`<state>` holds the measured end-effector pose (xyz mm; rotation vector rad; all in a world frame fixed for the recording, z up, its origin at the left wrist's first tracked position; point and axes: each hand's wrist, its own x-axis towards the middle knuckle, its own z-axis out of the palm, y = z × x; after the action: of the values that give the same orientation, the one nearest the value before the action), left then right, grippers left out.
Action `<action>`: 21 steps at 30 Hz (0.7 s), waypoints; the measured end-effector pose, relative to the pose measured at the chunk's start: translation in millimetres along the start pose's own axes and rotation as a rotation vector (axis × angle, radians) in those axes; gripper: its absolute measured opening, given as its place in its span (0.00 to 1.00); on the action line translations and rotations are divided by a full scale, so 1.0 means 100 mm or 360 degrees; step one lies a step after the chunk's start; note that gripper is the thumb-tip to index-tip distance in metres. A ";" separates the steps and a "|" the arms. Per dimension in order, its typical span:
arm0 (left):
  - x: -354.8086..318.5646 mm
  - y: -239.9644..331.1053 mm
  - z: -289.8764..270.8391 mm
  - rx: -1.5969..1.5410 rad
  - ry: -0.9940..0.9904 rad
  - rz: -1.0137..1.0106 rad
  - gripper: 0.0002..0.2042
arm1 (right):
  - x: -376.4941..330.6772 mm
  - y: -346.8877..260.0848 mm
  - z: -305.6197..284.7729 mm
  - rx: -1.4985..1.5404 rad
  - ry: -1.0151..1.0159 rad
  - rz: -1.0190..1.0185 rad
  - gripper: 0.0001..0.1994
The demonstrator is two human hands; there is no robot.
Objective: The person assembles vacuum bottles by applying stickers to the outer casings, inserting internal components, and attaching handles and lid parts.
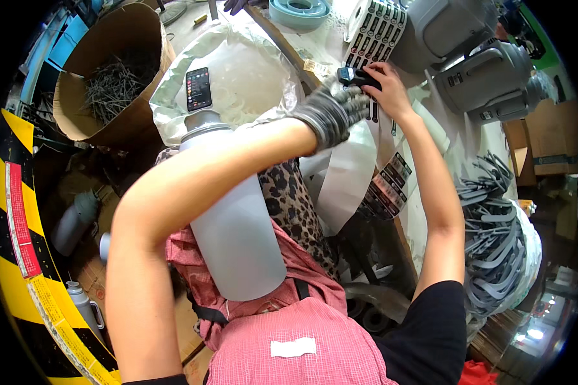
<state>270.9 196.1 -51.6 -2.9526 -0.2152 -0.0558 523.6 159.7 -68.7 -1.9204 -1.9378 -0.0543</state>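
Observation:
My right hand (388, 90) is bare and pinches a small black object with a bluish end (359, 77), whose kind I cannot make out. Close beside it is my left hand (335, 117), in a dark striped glove and smeared by motion, so its fingers do not read clearly. A roll of black-and-white labels (377, 29) stands just beyond both hands. Its strip seems to run down under them, and a printed label strip (392, 183) hangs lower by the table edge. Across my lap lies a large grey bottle (237, 224), neck pointing away, partly covered by my left forearm.
A phone (198, 89) rests on a plastic-lined container (257, 58). To the left stands a cardboard drum (74, 109) with thin grey strips. Grey jugs (485, 77) lie at the right, above a bag of grey handles (501, 256). A striped yellow-black barrier (19, 218) edges the left.

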 end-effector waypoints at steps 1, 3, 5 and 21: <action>0.06 0.10 0.07 -0.0001 -0.0150 0.0017 0.29 | 0.03 -0.02 -0.02 -0.0062 -0.0001 -0.0006 0.25; 0.10 0.21 0.21 -0.0291 -0.0229 -0.0071 0.31 | 0.11 -0.02 -0.02 -0.0118 -0.0010 -0.0005 0.25; 0.09 0.24 0.31 -0.0143 -0.0131 -0.0044 0.32 | 0.27 0.03 0.07 -0.0120 0.0215 0.0071 0.24; -0.68 0.01 -0.64 -0.1073 -0.0357 -0.0240 0.24 | -0.19 -0.26 0.13 0.0424 -0.0026 -0.0159 0.16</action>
<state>201.9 173.7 7.3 -3.6038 -0.5459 0.2295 494.3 144.8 -79.7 -1.6564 -1.9405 0.1824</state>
